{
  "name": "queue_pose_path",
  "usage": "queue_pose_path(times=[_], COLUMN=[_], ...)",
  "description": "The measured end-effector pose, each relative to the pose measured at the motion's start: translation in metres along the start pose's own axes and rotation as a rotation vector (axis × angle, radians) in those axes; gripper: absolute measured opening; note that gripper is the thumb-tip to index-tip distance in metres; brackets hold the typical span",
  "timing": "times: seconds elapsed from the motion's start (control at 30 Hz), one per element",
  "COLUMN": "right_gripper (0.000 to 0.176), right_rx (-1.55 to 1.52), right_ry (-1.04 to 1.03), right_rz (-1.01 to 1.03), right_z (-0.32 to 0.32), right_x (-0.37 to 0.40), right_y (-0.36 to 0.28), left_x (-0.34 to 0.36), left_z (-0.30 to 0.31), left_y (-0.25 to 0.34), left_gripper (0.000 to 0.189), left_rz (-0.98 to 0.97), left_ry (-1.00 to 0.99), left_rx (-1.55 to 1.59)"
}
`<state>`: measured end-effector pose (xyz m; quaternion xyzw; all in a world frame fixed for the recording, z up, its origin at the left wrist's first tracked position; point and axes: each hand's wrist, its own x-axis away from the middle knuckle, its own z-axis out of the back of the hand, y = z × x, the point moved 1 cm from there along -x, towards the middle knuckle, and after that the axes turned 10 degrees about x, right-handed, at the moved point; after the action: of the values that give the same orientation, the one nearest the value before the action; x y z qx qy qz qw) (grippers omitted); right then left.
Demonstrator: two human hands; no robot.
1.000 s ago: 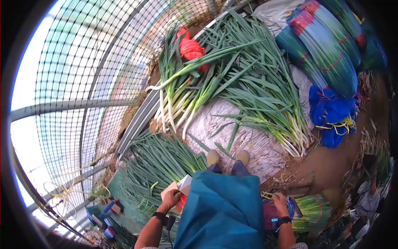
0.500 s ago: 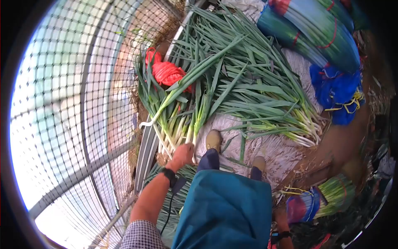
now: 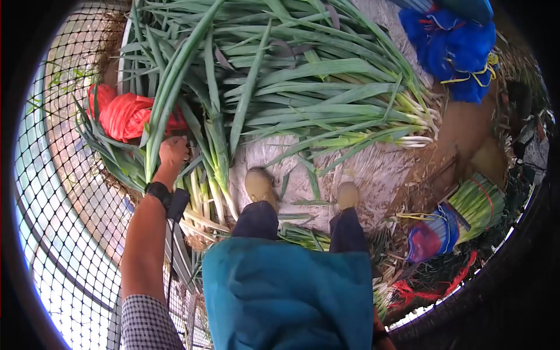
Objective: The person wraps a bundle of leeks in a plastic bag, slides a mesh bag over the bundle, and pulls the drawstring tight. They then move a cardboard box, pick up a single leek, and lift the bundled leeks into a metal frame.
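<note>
The heap of green onions (image 3: 303, 87) now fills the upper view, where a second ago it lay farther off: we have leaned forward over it. It lies on the pale sheet (image 3: 373, 175) spread on the floor, with many white ends pointing toward our shoes (image 3: 259, 184). The teal apron (image 3: 286, 291) covers the lower middle. The tied bundle (image 3: 478, 201) rests well apart on the right. The red twine (image 3: 125, 114) sits at the left among the leaves, near the mesh wall (image 3: 52, 192).

Our left hand (image 3: 174, 153) was down beside the apron on a small carton a second ago. It has since stretched out into the heap and looks curled closed around one long stalk (image 3: 175, 76), just beside the twine. We judge that the work has shifted from the things at our side to the loose heap. Our right hand has dropped out of sight below the apron's edge.
</note>
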<state>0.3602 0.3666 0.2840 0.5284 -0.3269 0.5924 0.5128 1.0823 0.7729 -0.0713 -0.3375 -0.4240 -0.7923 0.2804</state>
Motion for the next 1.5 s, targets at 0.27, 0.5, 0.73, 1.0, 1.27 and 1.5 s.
queue_pose_path(times=[0.27, 0.5, 0.73, 1.0, 1.27, 1.5], right_gripper=[0.041, 0.049, 0.042, 0.04, 0.025, 0.026], right_rx=[0.017, -0.229, -0.333, -0.173, -0.455, -0.019], right_ry=[-0.087, -0.149, -0.016, -0.138, -0.024, 0.064], right_rz=[0.076, 0.088, 0.072, 0.087, 0.201, 0.278], right_z=[0.016, 0.033, -0.001, -0.015, 0.019, 0.035], right_x=[-0.017, 0.021, 0.034, 0.004, 0.019, -0.029], right_y=[-0.058, -0.117, -0.13, -0.092, -0.1, -0.048], left_x=[0.067, 0.025, -0.058, -0.058, 0.048, 0.24], left_z=[0.074, 0.04, 0.097, 0.253, 0.126, 0.029], left_y=[-0.008, 0.072, 0.048, 0.074, 0.05, -0.016], left_gripper=[0.034, 0.08, 0.057, 0.068, 0.023, 0.025], left_rz=[-0.495, -0.723, -0.726, -0.494, -0.741, -0.734], left_ry=[0.08, 0.297, 0.187, 0.443, -0.337, -0.741], left_rx=[-0.543, -0.976, -1.004, -1.001, -0.927, -0.9])
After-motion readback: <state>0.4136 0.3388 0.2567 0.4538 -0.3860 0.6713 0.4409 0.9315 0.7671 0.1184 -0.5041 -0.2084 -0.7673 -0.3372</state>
